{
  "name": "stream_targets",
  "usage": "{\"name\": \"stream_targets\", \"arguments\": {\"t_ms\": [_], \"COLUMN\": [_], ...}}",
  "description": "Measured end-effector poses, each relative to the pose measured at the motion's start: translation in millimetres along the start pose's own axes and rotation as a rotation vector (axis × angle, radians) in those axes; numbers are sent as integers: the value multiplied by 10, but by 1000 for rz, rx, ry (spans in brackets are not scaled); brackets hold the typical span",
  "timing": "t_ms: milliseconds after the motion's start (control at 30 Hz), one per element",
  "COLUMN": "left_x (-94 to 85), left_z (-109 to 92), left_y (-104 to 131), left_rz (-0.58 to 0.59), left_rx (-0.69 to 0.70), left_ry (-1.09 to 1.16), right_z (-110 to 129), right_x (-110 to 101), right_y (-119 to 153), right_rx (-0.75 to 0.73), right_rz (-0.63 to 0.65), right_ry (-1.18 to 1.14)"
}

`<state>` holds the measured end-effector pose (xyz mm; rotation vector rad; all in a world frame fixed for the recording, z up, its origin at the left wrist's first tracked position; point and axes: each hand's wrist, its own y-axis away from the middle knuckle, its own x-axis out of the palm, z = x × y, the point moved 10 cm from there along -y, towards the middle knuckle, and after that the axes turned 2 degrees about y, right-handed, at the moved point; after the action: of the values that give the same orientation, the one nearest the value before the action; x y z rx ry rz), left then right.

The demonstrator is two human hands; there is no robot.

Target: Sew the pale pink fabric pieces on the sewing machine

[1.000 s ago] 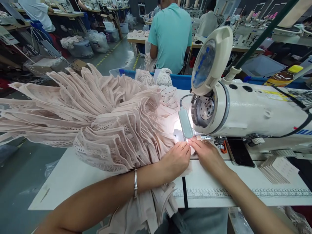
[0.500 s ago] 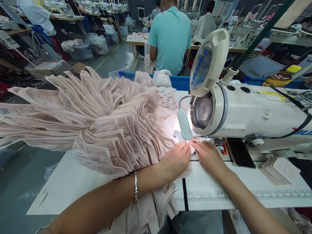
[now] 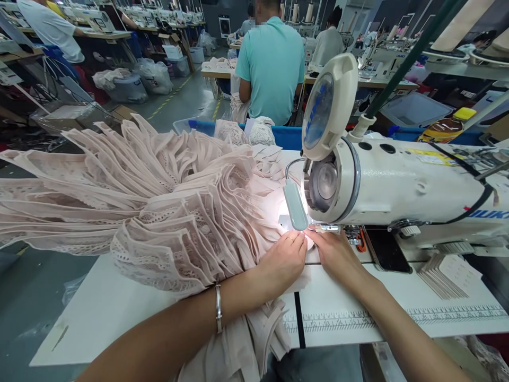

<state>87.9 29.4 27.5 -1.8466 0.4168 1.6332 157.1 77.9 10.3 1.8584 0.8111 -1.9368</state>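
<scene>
The pale pink lace piece (image 3: 306, 245) under the needle sits where it did half a second ago, at the far middle of the sewing table (image 3: 119, 302), pressed flat in the glare of the small machine lamp (image 3: 295, 206). From where I watch, almost nothing has moved: my left hand (image 3: 283, 261) and right hand (image 3: 337, 253) lie just as they did, fingertips nearly meeting over the cloth right in front of the presser foot, both flat and pinning the fabric down rather than closed around anything. Only the view has shifted a little, so the white Juki sewing machine (image 3: 397, 183) and its handwheel cover (image 3: 329, 106) sit slightly further left in frame. I read that as a slow, steady feed of a short seam; the needle itself is lost in the lamp's bloom, so I cannot say whether it is running. The big fanned stack of lace pieces (image 3: 159, 201) spreads over the table's left half, touching my left forearm, and the printed ruler (image 3: 397, 318) runs along the near edge.
</scene>
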Motion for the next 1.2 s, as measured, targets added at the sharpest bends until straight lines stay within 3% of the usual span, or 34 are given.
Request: {"name": "stream_targets", "arguments": {"t_ms": [267, 533, 733, 833, 933, 1033, 1200], "left_x": [16, -62, -106, -108, -117, -166, -211], "left_z": [58, 88, 60, 49, 189, 328, 332], "left_y": [14, -12, -24, -25, -4, 35, 51], "left_rz": [-28, 51, 25, 43, 67, 24, -87], "left_rx": [-30, -53, -29, 34, -4, -47, 5], "left_ry": [49, 37, -63, -103, -95, -65, -37], "right_z": [-2, -11, -20, 4, 47, 108, 108], "right_x": [7, 5, 23, -37, -154, -225, -222], "right_y": [-32, -48, -33, 6, 70, 128, 155], "right_rx": [22, 13, 37, 34, -4, -80, -90], "right_rz": [26, 9, 9, -52, -175, -240, -223], "right_ry": [-17, -10, 23, 73, 43, -41, -93]}}
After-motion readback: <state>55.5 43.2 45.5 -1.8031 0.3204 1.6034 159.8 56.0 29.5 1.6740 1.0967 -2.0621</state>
